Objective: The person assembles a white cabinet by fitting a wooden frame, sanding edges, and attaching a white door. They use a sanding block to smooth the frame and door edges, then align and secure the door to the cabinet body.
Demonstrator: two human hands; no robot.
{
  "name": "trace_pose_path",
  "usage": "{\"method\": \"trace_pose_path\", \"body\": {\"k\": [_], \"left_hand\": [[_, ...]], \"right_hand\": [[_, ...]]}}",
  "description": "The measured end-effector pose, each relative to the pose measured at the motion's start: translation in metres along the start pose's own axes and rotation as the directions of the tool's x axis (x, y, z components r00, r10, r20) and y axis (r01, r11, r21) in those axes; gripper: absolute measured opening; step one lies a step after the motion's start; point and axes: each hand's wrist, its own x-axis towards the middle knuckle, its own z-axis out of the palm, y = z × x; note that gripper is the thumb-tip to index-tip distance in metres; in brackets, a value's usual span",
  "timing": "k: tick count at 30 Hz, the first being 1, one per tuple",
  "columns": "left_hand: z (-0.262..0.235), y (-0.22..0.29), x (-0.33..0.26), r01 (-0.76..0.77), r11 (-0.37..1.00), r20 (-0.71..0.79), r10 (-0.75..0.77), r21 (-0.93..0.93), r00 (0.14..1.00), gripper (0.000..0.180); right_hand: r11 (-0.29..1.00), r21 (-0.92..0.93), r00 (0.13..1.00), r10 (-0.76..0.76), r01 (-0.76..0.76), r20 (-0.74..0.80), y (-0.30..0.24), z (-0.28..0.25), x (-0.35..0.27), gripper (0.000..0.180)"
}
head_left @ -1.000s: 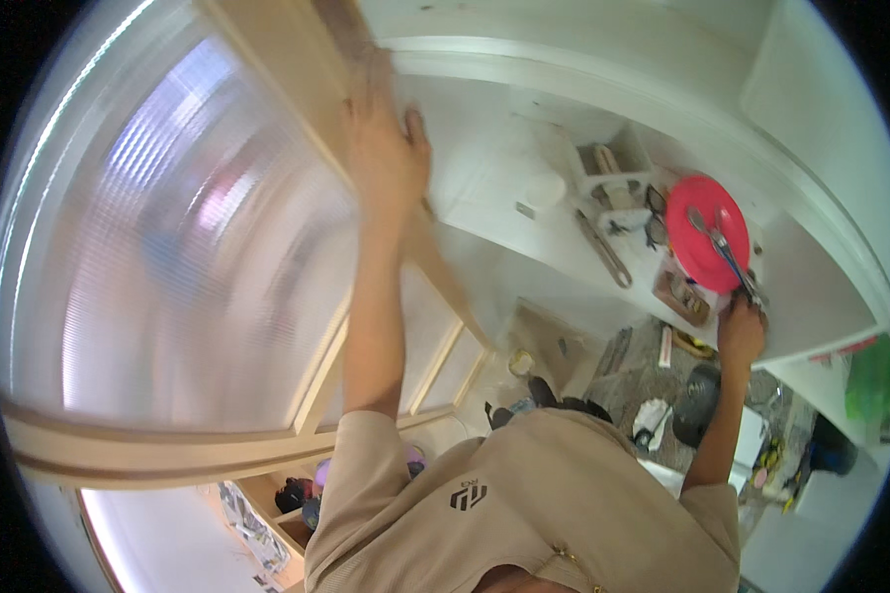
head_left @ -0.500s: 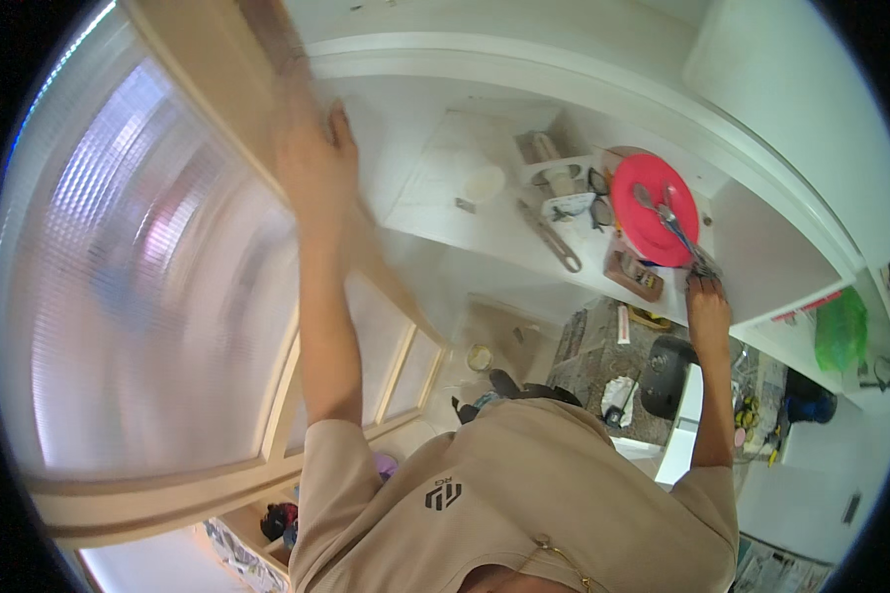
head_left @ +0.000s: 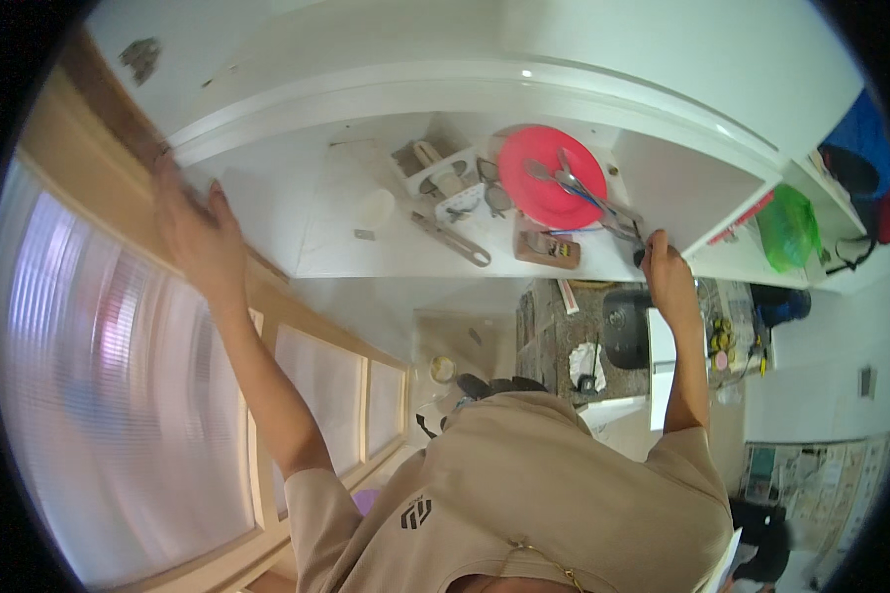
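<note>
1. Silver metal cutlery [head_left: 593,199]: on bright-pink round plate [head_left: 549,206], long axis slanting down-right toward right hand [head_left: 668,265].
2. Right hand: nearer; fingers curled by cutlery's end, cannot tell whether grasping.
3. Left hand [head_left: 200,229]: fingers extended, unclenched, against pale wooden frame [head_left: 91,180].

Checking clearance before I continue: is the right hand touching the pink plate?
Apart. The head view shows white shelf between the right hand and the rim of the pink plate, with cutlery lying across part of that gap.

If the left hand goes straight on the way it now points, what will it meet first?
Most likely the wooden frame, which the left hand seems to touch; depth is unclear from this view.
</note>
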Motion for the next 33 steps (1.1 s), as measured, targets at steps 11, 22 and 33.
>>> {"method": "trace_pose_path", "body": {"k": [11, 22, 33], "left_hand": [[0.016, 0.170, -0.105, 0.621, 0.664, 0.802, -0.053, -0.417, 0.595, 0.038], [0.172, 0.258, -0.153, 0.905, 0.293, 0.950, 0.137, -0.309, 0.280, 0.039], [0.203, 0.249, -0.165, 0.361, 0.833, 0.803, 0.156, -0.420, 0.575, 0.035]], "right_hand": [[0.247, 0.956, 0.872, 0.490, -0.156, 0.015, 0.001, -0.037, -0.036, 0.030], [0.919, 0.394, 0.966, 0.132, -0.035, -0.221, -0.043, 0.018, -0.022, 0.050], [0.968, -0.009, 0.967, -0.252, 0.252, -0.026, -0.020, 0.056, 0.030, 0.044]]}}
